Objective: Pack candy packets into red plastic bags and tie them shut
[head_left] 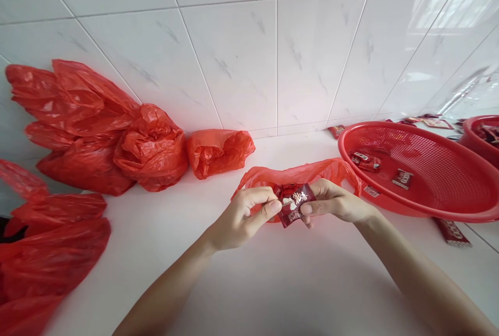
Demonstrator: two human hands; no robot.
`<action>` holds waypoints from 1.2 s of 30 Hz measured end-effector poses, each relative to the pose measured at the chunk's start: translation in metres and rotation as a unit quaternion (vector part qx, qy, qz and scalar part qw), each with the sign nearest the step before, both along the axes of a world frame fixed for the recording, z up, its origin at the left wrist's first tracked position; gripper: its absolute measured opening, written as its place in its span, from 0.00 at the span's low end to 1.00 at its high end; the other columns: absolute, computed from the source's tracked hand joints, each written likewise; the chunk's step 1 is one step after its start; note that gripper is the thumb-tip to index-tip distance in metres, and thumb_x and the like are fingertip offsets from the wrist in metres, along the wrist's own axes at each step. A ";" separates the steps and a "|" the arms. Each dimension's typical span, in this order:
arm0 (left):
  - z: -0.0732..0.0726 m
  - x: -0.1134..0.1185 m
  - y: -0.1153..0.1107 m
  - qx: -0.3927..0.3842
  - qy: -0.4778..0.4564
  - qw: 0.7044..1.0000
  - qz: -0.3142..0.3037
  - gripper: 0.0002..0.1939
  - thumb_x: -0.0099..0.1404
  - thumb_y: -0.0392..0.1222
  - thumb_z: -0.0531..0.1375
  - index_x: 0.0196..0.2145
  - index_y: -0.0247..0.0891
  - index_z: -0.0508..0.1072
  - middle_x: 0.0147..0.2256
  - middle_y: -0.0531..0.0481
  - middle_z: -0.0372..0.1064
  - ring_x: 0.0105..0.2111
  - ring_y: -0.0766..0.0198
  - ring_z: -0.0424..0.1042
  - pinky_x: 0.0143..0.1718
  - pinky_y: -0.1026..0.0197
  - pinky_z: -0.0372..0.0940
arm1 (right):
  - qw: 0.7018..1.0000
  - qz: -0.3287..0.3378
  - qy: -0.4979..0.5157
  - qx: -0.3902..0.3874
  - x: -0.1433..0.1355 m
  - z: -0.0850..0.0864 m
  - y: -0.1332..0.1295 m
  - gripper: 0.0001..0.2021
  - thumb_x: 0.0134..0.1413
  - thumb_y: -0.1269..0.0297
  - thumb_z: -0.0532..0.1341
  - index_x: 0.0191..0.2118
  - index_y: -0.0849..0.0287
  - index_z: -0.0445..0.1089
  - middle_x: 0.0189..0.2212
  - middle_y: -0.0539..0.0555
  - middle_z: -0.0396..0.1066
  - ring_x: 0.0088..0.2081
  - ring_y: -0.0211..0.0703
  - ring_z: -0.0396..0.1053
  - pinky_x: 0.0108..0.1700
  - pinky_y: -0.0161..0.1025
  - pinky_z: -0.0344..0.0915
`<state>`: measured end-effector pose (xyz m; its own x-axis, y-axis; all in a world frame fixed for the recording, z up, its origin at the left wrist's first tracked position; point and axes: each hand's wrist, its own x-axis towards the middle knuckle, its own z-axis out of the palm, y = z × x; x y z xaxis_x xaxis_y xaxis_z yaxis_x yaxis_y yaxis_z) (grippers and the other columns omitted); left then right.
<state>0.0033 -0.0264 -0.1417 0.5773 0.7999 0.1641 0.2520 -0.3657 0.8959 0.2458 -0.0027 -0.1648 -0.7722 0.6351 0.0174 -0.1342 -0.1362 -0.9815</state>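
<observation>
Between my two hands is a small dark red candy packet [298, 202] with white print. My left hand [247, 215] pinches its left end between thumb and forefinger. From the other side, my right hand [331, 202] grips it, thumb on the front. Directly behind the packet an open red plastic bag [307, 171] lies on the white surface, with more dark red packets partly visible inside. My hands hide the bag's front.
A red perforated basket [421, 211] on the right holds a few packets. Another red basket [481, 136] stands beyond it, and a loose packet [452, 232] lies below. Bunched red bags [152, 149] sit at left against the tiled wall [230, 61], with more red bags [58, 253] nearer me.
</observation>
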 end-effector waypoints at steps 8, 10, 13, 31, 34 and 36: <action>0.002 -0.002 0.000 -0.008 0.013 0.999 -0.039 0.18 0.75 0.48 0.51 0.28 0.37 0.65 0.27 0.53 0.59 0.28 0.67 0.57 0.30 0.63 0.55 | 1.000 -0.001 0.007 0.007 0.001 0.002 0.002 0.10 0.58 0.61 0.68 0.30 0.64 0.77 0.23 0.52 0.74 0.27 0.38 0.70 0.34 0.37 0.69; 0.002 -0.003 -0.001 -0.004 0.014 0.999 -0.041 0.18 0.75 0.47 0.51 0.28 0.37 0.65 0.27 0.53 0.58 0.28 0.67 0.57 0.30 0.63 0.55 | 1.000 -0.001 0.012 0.012 0.000 0.003 0.002 0.10 0.58 0.62 0.68 0.30 0.64 0.78 0.22 0.52 0.74 0.27 0.38 0.70 0.34 0.37 0.68; 0.003 -0.003 -0.001 -0.014 0.015 0.999 -0.046 0.16 0.74 0.45 0.51 0.29 0.37 0.66 0.28 0.53 0.60 0.29 0.66 0.59 0.32 0.63 0.57 | 0.999 0.001 0.026 0.020 0.001 0.005 0.001 0.09 0.59 0.63 0.67 0.31 0.64 0.78 0.22 0.52 0.74 0.27 0.38 0.70 0.34 0.36 0.68; -0.005 -0.002 0.003 -0.040 -0.060 0.994 0.078 0.27 0.73 0.55 0.53 0.20 0.39 0.53 0.20 0.56 0.47 0.22 0.69 0.48 0.24 0.61 0.49 | 0.997 0.007 0.006 0.078 0.004 0.009 0.000 0.14 0.61 0.60 0.66 0.27 0.64 0.75 0.22 0.52 0.72 0.27 0.37 0.69 0.33 0.36 0.69; -0.003 -0.001 0.000 -0.028 -0.041 0.996 0.077 0.22 0.75 0.51 0.48 0.24 0.39 0.57 0.24 0.54 0.52 0.26 0.66 0.53 0.28 0.61 0.54 | 0.996 0.013 0.003 0.084 0.004 0.010 -0.001 0.15 0.62 0.59 0.65 0.27 0.64 0.74 0.23 0.52 0.71 0.27 0.37 0.69 0.34 0.36 0.69; -0.001 -0.001 -0.001 -0.013 -0.027 0.997 0.077 0.18 0.76 0.46 0.46 0.28 0.40 0.60 0.26 0.53 0.57 0.29 0.65 0.57 0.33 0.61 0.57 | 0.996 0.011 -0.004 0.089 0.004 0.011 -0.001 0.15 0.62 0.58 0.65 0.27 0.64 0.74 0.23 0.52 0.71 0.28 0.37 0.69 0.34 0.36 0.70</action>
